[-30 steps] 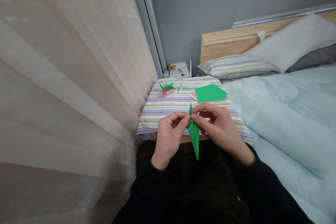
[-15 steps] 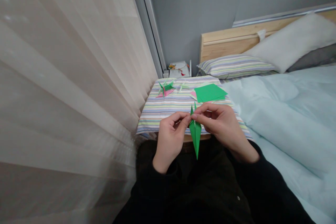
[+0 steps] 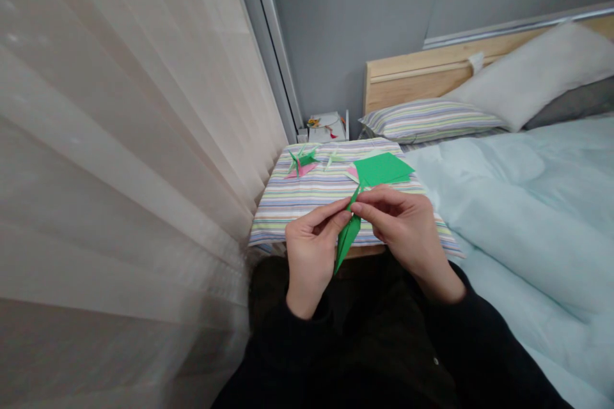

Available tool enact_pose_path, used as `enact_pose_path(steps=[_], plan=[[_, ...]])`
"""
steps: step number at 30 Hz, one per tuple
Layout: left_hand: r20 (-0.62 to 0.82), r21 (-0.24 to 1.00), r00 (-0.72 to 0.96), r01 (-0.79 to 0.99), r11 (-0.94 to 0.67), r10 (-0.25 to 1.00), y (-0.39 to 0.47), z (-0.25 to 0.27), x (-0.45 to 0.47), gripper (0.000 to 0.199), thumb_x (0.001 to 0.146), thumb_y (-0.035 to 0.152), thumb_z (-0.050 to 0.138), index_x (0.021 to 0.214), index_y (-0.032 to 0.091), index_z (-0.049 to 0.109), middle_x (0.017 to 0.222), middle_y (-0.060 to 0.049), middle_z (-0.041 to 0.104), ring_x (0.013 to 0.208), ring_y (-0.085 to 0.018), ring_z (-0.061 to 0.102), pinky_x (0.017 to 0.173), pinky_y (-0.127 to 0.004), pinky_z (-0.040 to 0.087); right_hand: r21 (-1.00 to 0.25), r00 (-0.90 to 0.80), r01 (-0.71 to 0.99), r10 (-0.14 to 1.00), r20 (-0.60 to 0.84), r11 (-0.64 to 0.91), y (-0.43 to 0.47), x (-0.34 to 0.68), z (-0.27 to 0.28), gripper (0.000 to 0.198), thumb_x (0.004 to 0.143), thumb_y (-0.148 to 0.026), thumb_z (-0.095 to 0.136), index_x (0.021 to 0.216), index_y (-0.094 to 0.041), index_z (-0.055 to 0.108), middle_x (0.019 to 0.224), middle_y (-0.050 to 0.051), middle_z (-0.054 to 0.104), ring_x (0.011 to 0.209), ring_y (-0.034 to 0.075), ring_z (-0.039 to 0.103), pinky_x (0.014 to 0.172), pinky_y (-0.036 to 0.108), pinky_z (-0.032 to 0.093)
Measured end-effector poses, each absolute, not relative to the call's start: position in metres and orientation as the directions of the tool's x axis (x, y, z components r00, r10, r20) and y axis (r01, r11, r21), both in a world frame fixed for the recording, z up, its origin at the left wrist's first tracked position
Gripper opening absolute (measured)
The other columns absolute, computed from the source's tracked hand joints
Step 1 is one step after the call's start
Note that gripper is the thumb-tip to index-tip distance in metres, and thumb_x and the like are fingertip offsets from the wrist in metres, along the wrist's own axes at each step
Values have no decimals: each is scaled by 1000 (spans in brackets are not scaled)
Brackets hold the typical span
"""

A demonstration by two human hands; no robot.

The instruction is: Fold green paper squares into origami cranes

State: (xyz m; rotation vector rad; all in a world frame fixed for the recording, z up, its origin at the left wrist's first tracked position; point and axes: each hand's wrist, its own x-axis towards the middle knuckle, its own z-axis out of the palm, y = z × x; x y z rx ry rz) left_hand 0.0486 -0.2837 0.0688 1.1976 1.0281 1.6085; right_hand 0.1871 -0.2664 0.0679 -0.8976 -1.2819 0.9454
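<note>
A folded green origami paper (image 3: pixel 347 239) is held above the near edge of the striped cloth. Its long pointed end hangs down and to the left, and its upper tip reaches away from me. My left hand (image 3: pixel 314 243) pinches its left side between thumb and fingers. From the right, my right hand (image 3: pixel 407 223) pinches it near the upper middle, fingertips close to those of the left. The fingers hide part of the folds. Just beyond my right hand lies a stack of green paper sheets (image 3: pixel 384 169), with pink paper (image 3: pixel 352 171) showing at its left.
Folded green and pink origami pieces (image 3: pixel 302 163) and a pale green one (image 3: pixel 333 158) lie at the back of the striped cloth (image 3: pixel 292 204). A pleated curtain (image 3: pixel 144 140) borders the left. On the right is a bed with a light blue quilt (image 3: pixel 527 192).
The folded green paper has turned, its lower point swinging left and toward my left hand. Both hands keep their pinch and have shifted only slightly.
</note>
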Motion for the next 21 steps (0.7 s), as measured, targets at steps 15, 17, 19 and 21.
enact_pose_path(steps=[15, 17, 19, 21], plan=[[242, 942, -134, -205, -266, 961, -283, 63, 50, 17, 76, 23, 85, 93, 24, 84, 98, -4, 83, 96, -22, 77, 96, -37, 59, -931, 66, -77, 933, 353, 358, -271, 189, 75, 12, 76, -30, 82, 71, -19, 78, 69, 1, 68, 53, 10, 46, 46, 25, 31], [239, 946, -124, -192, -260, 963, -284, 66, 51, 16, 77, 22, 84, 92, 24, 85, 97, -5, 83, 95, -22, 77, 95, -37, 59, -935, 72, -82, 937, 341, 346, -271, 189, 74, 13, 76, -30, 81, 71, -19, 77, 68, 1, 67, 53, 9, 45, 46, 26, 31], [233, 948, -123, -193, -254, 965, -285, 69, 53, 14, 76, 20, 84, 90, 23, 85, 95, -5, 83, 93, -22, 77, 93, -36, 59, -939, 87, -84, 941, 328, 335, -271, 187, 73, 14, 76, -29, 81, 69, -18, 76, 66, 1, 65, 53, 10, 45, 47, 26, 32], [225, 948, -126, -200, -247, 966, -286, 71, 55, 13, 75, 19, 84, 87, 22, 84, 91, -5, 82, 89, -21, 76, 89, -33, 60, -940, 116, -85, 941, 319, 330, -271, 184, 73, 15, 74, -29, 80, 66, -18, 74, 63, 0, 63, 53, 10, 44, 48, 26, 33]])
